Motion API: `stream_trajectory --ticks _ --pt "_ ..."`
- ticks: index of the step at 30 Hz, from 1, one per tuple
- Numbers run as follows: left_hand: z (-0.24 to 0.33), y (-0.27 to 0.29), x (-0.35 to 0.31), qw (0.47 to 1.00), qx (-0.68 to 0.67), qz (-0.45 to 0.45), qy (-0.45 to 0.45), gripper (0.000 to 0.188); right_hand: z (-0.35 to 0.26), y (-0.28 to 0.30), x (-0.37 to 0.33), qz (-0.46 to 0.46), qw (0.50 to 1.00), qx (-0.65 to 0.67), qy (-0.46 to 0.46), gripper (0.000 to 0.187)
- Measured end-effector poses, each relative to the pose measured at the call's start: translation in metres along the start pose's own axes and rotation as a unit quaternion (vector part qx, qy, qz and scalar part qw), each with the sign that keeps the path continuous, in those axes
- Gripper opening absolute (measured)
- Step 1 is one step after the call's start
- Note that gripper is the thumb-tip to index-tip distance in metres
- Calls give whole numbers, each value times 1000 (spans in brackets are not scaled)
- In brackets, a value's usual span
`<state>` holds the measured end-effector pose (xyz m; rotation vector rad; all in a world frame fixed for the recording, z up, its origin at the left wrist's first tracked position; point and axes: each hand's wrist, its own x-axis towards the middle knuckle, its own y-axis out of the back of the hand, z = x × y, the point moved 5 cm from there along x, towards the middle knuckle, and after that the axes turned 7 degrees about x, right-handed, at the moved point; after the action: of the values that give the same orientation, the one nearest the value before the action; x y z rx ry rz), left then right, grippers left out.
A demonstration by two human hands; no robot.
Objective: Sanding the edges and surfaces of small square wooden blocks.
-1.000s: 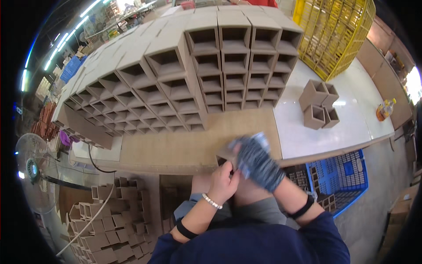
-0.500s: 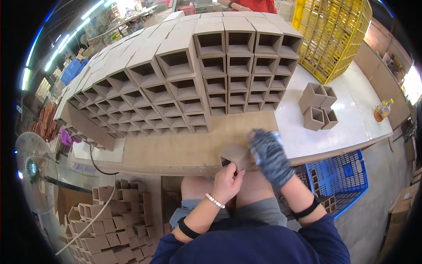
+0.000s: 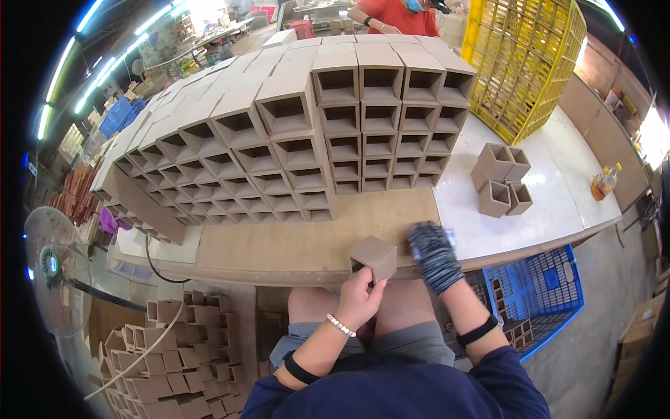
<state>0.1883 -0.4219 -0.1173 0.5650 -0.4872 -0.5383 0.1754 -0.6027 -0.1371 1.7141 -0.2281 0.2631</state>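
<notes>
A small open-ended brown box [image 3: 377, 255], seemingly of board, is tilted at the table's near edge. My bare left hand [image 3: 359, 296], with a beaded bracelet at the wrist, grips its near rim between thumb and fingers. To the right of the box, and a little apart from it, is my right hand [image 3: 434, 257] in a dark grey knitted glove. Its fingers are curled, and something whitish-blue shows at its right side, too small to identify. Beyond both hands rises a wall of stacked matching boxes [image 3: 293, 115], most with open ends facing me.
Several loose boxes [image 3: 493, 162] stand on the white tabletop [image 3: 558, 202], with a bottle of amber liquid [image 3: 605, 181] farther right. A tall yellow crate [image 3: 523, 70] is behind them. Below are a blue crate [image 3: 541, 279] and a box pile [image 3: 174, 356]. A person in red [image 3: 401, 15] is across.
My right hand has drawn back from the box, leaving a wider gap. The left hand keeps its hold on the box. The whole view has shifted slightly, showing more of the person opposite.
</notes>
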Motion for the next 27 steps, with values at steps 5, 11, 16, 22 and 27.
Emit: stream_trajectory --ticks 5,11,16,22,27 --pt "-16 7 2 941 -323 8 97 37 -23 52 -4 151 976 156 5 50" --pt "-58 5 0 741 -545 137 367 28 -9 44 -21 177 963 203 -15 58" --pt "-16 12 7 876 -449 63 167 25 1 63 -24 213 944 233 -98 56" --pt "-30 -9 0 982 -165 31 81 38 -96 92 20 128 958 237 103 32" --pt "-9 -4 4 998 -45 29 21 46 -23 42 24 100 991 88 22 24"
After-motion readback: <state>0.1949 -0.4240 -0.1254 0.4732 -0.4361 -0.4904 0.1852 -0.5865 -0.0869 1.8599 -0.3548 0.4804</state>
